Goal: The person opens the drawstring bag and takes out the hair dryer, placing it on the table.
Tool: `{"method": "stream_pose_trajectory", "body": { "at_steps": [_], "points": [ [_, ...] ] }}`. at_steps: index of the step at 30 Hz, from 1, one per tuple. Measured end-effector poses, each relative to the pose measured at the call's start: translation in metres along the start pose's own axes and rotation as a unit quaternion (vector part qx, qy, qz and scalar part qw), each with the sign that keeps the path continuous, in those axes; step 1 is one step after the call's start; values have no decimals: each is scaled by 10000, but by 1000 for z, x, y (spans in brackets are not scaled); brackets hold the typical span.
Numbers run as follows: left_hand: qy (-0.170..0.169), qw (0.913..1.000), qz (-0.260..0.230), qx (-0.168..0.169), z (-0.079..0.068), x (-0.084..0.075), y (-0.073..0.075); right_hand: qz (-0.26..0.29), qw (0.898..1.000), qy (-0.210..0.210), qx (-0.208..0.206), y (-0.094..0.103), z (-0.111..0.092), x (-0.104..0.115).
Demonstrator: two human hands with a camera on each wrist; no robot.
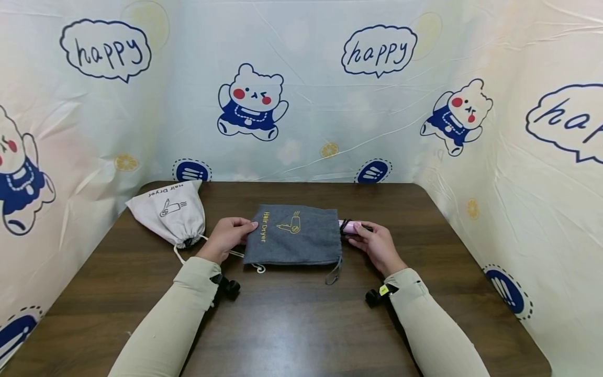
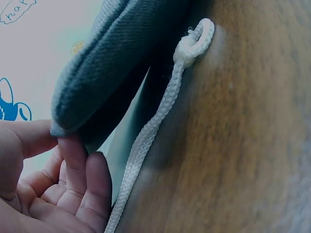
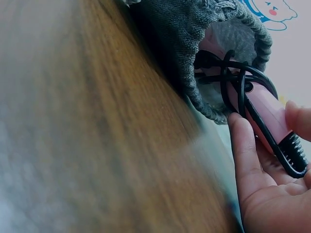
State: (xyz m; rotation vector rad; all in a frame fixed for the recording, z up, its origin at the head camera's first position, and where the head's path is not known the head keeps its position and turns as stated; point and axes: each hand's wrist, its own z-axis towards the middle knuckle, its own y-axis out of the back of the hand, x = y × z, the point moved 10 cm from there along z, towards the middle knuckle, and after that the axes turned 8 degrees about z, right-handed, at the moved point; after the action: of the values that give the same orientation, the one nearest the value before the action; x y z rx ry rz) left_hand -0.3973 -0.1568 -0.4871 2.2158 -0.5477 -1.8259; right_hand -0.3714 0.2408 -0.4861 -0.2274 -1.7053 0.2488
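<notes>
A dark grey drawstring bag (image 1: 301,251) lies flat in the middle of the table, with "Hair Dryer" and a dryer outline printed in yellow. My left hand (image 1: 227,236) pinches its left, closed end between thumb and index finger, as the left wrist view shows at the bag's corner (image 2: 73,102). At the mouth on the right, my right hand (image 1: 374,245) holds the pink handle of a hair dryer (image 3: 265,109). A black cord (image 3: 260,121) is wound round the handle. The dryer's other end is hidden inside the bag.
At the back left lies a white drawstring bag (image 1: 171,214), also printed "Hair Dryer". Its white cord (image 2: 158,116) runs under my left hand and the grey bag's edge. The wooden table (image 1: 292,324) ends at a printed cloth backdrop (image 1: 311,115).
</notes>
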Motion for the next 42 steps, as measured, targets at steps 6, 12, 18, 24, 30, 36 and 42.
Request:
{"method": "stream_pose_trajectory", "body": {
  "at_steps": [6, 12, 18, 24, 30, 36, 42],
  "points": [
    [-1, 9999, -8, -143, 0, 0, 3, 35, 10000, 17, -30, 2, 1, 0],
    [-15, 9998, 5, -214, 3, 2, 5, 88, 9999, 38, -75, 4, 3, -1],
    [-40, 9997, -63, -220, 3, 3, 6, 132, 9999, 54, -79, 6, 5, -1],
    [-50, 9997, -97, -238, 3, 3, 7, 170, 9997, 52, -156, 10, 6, 0],
    [33, 9995, -171, -262, 3, 4, 6, 143, 9997, 47, -182, 13, 6, 1],
    [54, 9993, -243, -270, 4, 4, 5, 107, 9997, 35, -199, 14, 5, 3],
    [60, 9993, -250, -277, 5, 6, 5, 124, 9997, -6, -206, 16, 4, 5]
  ]
}}
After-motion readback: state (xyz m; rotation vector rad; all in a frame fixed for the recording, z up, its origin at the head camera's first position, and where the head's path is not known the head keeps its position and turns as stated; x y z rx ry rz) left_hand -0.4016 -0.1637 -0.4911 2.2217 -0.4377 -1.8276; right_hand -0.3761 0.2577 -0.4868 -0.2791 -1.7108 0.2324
